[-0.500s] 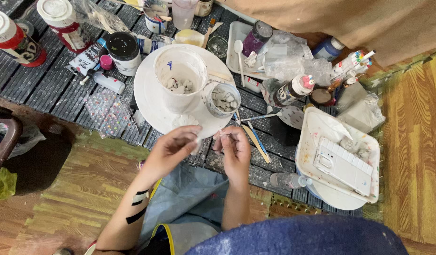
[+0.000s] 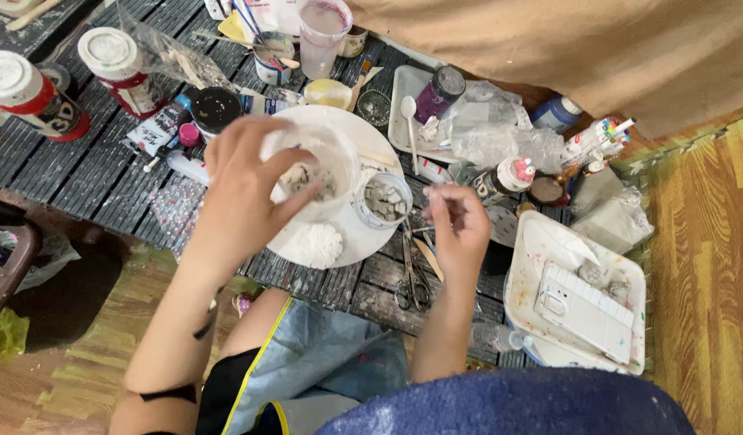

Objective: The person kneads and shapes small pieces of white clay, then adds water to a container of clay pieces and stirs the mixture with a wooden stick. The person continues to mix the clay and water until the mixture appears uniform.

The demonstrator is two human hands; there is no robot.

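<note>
Left hand (image 2: 242,189) clamped around white cup (image 2: 315,165) on white plate (image 2: 351,129), right hand (image 2: 460,229) — fingertips pinched together — beside small bowl (image 2: 385,201) of grey pieces

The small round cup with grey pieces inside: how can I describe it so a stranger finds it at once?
Find the big white round plate on the dark slatted table. On its right edge, beside the white bowl under the left hand, stands the small cup. It alone holds flat grey square pieces.

Soft, even indoor light, few hard shadows; the moving hands blur slightly (edges mildly bowed).
</note>
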